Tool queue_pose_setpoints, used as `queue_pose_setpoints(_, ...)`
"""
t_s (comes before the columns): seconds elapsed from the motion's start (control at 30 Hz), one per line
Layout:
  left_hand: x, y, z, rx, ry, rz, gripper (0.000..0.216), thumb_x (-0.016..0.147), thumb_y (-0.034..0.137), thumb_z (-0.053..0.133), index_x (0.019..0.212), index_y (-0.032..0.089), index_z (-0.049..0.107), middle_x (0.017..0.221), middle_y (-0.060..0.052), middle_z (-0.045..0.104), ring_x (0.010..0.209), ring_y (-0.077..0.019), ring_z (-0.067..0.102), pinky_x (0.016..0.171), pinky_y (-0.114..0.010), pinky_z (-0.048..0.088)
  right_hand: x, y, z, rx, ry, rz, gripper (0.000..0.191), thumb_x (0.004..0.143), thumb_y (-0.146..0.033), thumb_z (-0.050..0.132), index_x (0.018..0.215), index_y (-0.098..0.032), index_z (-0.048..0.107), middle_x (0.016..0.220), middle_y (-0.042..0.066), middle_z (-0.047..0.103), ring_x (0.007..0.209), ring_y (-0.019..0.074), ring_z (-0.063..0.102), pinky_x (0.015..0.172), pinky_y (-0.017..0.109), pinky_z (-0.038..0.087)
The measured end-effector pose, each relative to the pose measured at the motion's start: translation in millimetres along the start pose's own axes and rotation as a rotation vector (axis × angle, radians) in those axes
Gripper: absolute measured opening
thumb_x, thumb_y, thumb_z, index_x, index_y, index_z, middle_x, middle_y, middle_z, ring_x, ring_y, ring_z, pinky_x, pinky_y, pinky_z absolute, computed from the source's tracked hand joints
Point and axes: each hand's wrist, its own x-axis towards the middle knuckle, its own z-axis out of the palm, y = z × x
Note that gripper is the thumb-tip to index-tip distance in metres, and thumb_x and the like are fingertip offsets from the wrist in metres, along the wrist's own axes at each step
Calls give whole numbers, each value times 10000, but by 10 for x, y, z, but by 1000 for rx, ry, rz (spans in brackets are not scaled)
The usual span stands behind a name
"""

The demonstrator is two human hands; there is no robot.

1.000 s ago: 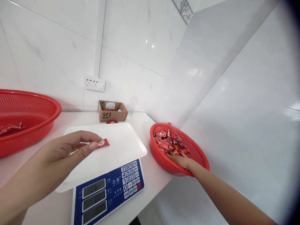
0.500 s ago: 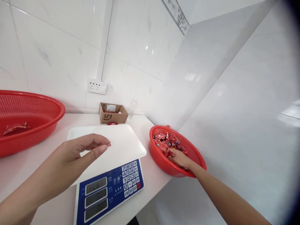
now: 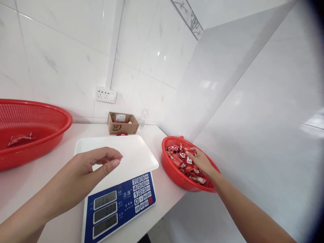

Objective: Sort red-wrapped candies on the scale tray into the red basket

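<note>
My left hand [image 3: 88,168] hovers over the white tray of a digital scale [image 3: 136,153], thumb and forefinger pinched together; the red packet it held is now hidden behind the fingers. My right hand [image 3: 199,161] reaches into a small red basket [image 3: 174,173] full of red candy packets [image 3: 181,158] at the counter's right end. Its fingers are curled around one packet near the top of the pile. The scale's blue keypad panel [image 3: 126,199] faces me.
A large red basket [image 3: 50,130] stands at the left with a packet [image 3: 20,138] inside. A cardboard box [image 3: 123,122], a clear bottle [image 3: 143,116] and a wall socket [image 3: 106,95] are at the back. White tiled walls close the corner.
The red packet has slipped out of sight behind my left fingers. My right hand moved from the basket's near side up over the pile and closed on a packet.
</note>
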Motion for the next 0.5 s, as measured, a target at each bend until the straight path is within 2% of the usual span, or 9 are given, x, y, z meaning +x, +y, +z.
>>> queue_pose_setpoints(0.13, 13, 41, 40, -10, 5, -29, 331, 821, 582, 534, 951, 313, 677, 1077, -27, 719, 989, -294, 646, 756, -369, 546, -134, -367, 119, 295, -85, -18, 298, 945, -349, 564, 1171, -155, 583, 1115, 72, 640, 904, 196, 654, 769, 387, 556)
queue_pose_setpoints(0.2, 20, 48, 79, -31, 20, -37, 337, 832, 551, 524, 1022, 300, 646, 1125, -45, 692, 993, -284, 642, 809, -400, 532, -247, -588, 236, 449, -174, -22, 288, 930, -402, 572, 1091, -165, 597, 961, 38, 669, 775, 163, 656, 683, 332, 552)
queue_pose_setpoints(0.3, 27, 49, 165, -106, -6, -56, 364, 863, 472, 502, 1155, 264, 565, 1241, -90, 621, 1108, -272, 595, 889, -410, 505, -451, -922, 466, 650, -299, -14, 349, 777, -513, 715, 920, -219, 593, 714, -38, 649, 630, 139, 620, 579, 259, 506)
queue_pose_setpoints(0.37, 32, 44, 230, -186, -58, -73, 403, 877, 432, 500, 1237, 252, 501, 1357, -113, 532, 1213, -266, 528, 919, -397, 495, -592, -1131, 644, 764, -395, -15, 415, 676, -532, 789, 883, -231, 593, 708, -43, 665, 639, 144, 631, 607, 264, 510)
queue_pose_setpoints(0.43, 40, 30, 287, -247, -107, -88, 459, 878, 412, 520, 1300, 249, 444, 1426, -125, 455, 1261, -264, 483, 925, -392, 491, -726, -1317, 828, 858, -514, -18, 441, 639, -523, 818, 891, -226, 611, 759, -20, 700, 696, 167, 662, 682, 299, 527)
queue_pose_setpoints(0.5, 56, 8, 322, -272, -113, -91, 480, 873, 395, 543, 1315, 242, 432, 1365, -133, 495, 1219, -265, 504, 904, -394, 493, -842, -1473, 1003, 933, -624, -15, 449, 630, -526, 824, 891, -217, 628, 773, -1, 719, 722, 186, 681, 704, 315, 528)
